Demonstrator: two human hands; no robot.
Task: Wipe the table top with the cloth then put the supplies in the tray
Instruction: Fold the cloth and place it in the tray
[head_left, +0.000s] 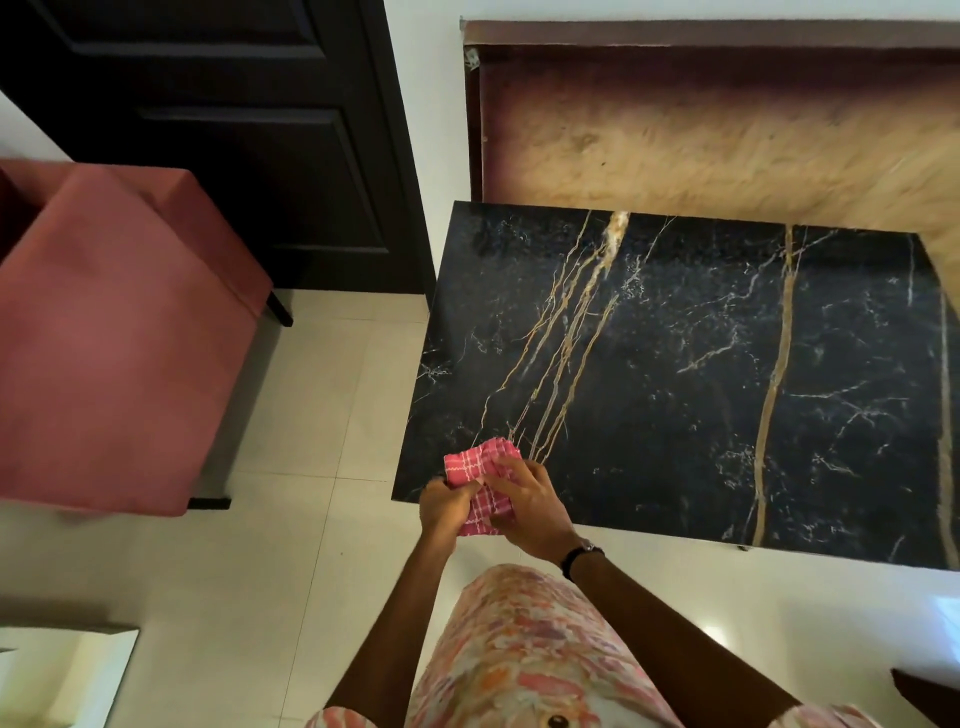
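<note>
So the person is standing at the near left corner of the table (701, 374), holding a bunched-up cloth (480, 486) between both hands right over that corner. Left hand (445, 506) has its fingers curled into the lower left edge of the cloth, pinching a fold of it, and the right hand (524, 501) is clamped over the right side with the fingers wrapped down onto the fabric, so both are gripping it. Most of the cloth pokes out above and between the hands, and a bit hangs below them past the table edge; I honestly can't tell if it's touching the top or just hovering over it. The cloth is pink-red with a white check pattern, soft and crumpled. The table top is a glossy black marble-look slab, rectangular, with thin white veins and a few long gold streaks running front to back. There's a dark band with a watch (582, 552) on the right wrist. Off to the left sits a chunky pink upholstered chair (114, 332) with dark legs, on pale glossy floor tiles (291, 441), and a dark panelled door (249, 130) behind it.
</note>
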